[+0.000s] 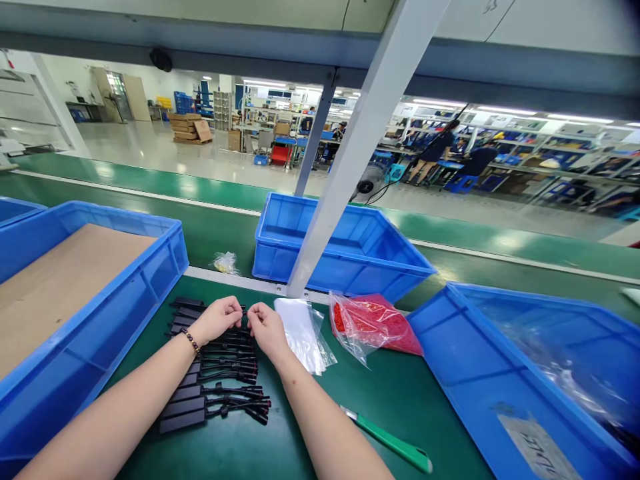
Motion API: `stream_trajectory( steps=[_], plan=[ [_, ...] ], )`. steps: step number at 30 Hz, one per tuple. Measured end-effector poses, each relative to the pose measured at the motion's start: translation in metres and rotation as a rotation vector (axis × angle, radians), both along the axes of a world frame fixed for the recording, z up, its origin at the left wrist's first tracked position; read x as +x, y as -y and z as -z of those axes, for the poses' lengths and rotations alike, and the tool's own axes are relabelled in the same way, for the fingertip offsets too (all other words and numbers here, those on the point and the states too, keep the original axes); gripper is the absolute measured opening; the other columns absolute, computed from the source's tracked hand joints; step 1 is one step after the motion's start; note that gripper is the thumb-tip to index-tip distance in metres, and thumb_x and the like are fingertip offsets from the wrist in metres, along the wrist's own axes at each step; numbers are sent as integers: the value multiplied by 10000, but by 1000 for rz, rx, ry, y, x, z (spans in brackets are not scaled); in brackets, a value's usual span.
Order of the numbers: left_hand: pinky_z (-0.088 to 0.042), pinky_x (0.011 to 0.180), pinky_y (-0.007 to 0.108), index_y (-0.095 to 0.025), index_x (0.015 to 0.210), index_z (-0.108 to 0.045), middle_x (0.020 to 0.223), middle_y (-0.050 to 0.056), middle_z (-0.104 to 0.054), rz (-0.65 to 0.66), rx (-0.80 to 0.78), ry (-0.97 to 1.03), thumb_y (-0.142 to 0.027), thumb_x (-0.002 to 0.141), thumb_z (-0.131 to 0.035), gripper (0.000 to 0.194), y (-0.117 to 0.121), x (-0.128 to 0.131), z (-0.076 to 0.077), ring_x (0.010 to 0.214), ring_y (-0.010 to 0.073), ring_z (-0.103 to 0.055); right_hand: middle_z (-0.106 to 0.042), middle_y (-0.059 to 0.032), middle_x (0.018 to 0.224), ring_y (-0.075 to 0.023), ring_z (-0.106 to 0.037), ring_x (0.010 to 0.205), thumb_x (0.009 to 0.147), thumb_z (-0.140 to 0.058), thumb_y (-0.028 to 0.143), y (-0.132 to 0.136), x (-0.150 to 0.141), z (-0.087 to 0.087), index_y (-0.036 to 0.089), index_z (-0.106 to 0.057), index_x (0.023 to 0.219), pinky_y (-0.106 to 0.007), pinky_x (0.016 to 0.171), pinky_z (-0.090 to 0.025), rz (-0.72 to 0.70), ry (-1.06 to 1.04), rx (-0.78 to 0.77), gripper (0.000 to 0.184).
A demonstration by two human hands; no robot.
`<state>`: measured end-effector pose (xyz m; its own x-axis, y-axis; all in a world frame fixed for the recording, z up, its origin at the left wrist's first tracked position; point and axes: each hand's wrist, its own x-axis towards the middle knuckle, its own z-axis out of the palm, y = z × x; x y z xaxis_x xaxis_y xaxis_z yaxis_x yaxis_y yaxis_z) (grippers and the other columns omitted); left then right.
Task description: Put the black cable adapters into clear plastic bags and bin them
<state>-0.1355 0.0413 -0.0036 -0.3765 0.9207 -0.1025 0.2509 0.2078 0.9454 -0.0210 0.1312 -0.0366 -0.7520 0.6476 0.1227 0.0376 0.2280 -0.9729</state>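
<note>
A row of flat black modules with short cable tails (185, 420) lies on the green work surface, the tails pointing right. Over the far end of this row my left hand (219, 321) pinches a black cable end, fingers closed. Close beside it, my right hand (267, 328) also has thumb and fingers pinched together at the same spot; what sits in its fingertips is too small to make out. To the right of it lie clear plastic bags (303, 333) and a clear bag of small red parts (370, 323). A green-handled cutter knife (393, 443) rests near my right forearm.
Blue crates stand around me: a cardboard-lined one (95, 320) at left, another (345, 257) behind the post, and one (480, 373) holding clear plastic at right. A white post (365, 127) rises in front. A small bag (226, 263) lies beyond the table edge.
</note>
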Motion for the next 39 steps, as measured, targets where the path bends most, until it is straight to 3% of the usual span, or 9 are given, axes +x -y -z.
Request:
stream_trajectory(
  steps=[8,16,20,24,28,31,34,36,39],
  plan=[
    [-326,512,216,-161,686,-485,564,-15,-545,-11,-9,-34,-322,727,-533,173,0,2,0,523,105,-459,-534,40,574,-89,-471,456,780,-438,279,0,6,0,205,-494,700,-201,454,-354,0,-19,44,122],
    [-218,443,187,-160,645,-447,482,-53,-455,61,-19,34,-314,715,-543,194,1,1,-3,440,65,-329,-434,79,447,-48,-328,328,717,-472,269,0,-3,0,191,-437,615,-170,338,-222,-141,-58,-361,133],
    [-155,411,182,-161,646,-425,469,-60,-410,77,-26,104,-282,703,-521,165,1,-1,-4,405,50,-271,-465,70,456,-44,-336,335,693,-506,282,3,-6,-1,181,-472,626,-167,337,-216,-166,-87,-441,126],
    [-158,397,180,-154,766,-486,466,-65,-372,40,-21,101,-281,735,-449,135,0,0,-3,382,51,-255,-514,41,533,-48,-373,373,701,-522,314,0,-5,0,156,-563,703,-172,355,-258,2,-191,-445,163],
    [-294,423,198,-136,784,-538,523,-15,-470,-31,5,-10,-332,754,-443,220,-1,1,-4,429,81,-385,-567,20,637,-65,-431,426,727,-477,298,-4,-5,4,160,-578,839,-184,388,-330,125,-216,-424,204],
    [-436,677,289,-139,922,-546,861,84,-597,-139,59,-178,-339,779,-422,276,-3,-6,-10,762,167,-543,-601,14,693,-67,-449,449,744,-466,275,-4,-4,6,179,-524,870,-183,411,-348,127,-248,-388,169],
    [-331,912,366,-163,967,-553,1068,98,-546,-199,64,-388,-306,791,-405,270,-7,-18,-21,1022,220,-458,-618,7,734,-77,-491,497,762,-463,289,-5,-4,6,193,-476,847,-191,456,-385,138,-303,-378,129],
    [-283,945,378,-183,861,-598,987,80,-569,-132,12,-506,-277,750,-472,193,-10,-25,-26,1013,239,-451,-613,0,743,-90,-522,550,755,-479,298,-6,-4,7,189,-484,817,-202,495,-410,141,-308,-377,125],
    [-319,891,369,-191,679,-617,784,57,-569,34,-102,-623,-178,622,-581,68,-16,-26,-24,892,250,-494,-573,8,688,-105,-526,592,713,-527,286,-8,-5,10,178,-525,767,-213,529,-423,166,-283,-355,121]
  ],
)
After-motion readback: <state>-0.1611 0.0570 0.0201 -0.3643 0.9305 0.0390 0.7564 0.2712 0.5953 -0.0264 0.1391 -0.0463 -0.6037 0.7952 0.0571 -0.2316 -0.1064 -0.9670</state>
